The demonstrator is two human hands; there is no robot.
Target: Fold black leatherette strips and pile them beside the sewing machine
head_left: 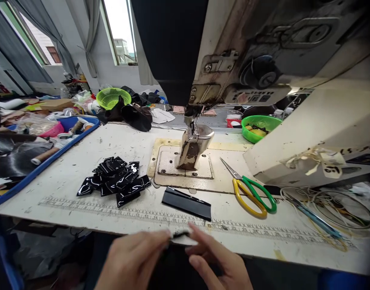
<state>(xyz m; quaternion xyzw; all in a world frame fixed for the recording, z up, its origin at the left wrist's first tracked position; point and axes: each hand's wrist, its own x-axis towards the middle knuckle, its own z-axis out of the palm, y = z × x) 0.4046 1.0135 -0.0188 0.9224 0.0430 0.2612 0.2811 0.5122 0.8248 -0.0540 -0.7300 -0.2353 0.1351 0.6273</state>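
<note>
Just over the front edge of the table, my left hand (132,257) pinches a small black piece (181,234) between thumb and fingers; the piece is blurred and mostly hidden. My right hand (218,259) is at the piece's other end, index finger stretched toward it and thumb apart. Beyond my hands a flat, glossy black strip (187,203) lies on the table. To its left is a heap of shiny black folded pieces (116,179). Scissors (248,195) with yellow and green handles lie to the right, blades slightly apart.
A sewing machine's post (192,151) rises from the white table (91,149), its head overhead. A printed ruler scale (233,228) runs along the front. At right lie a blue tool (319,221) and tangled cords (344,207). A blue tray (56,155) borders the left; a green basket (257,127) stands behind.
</note>
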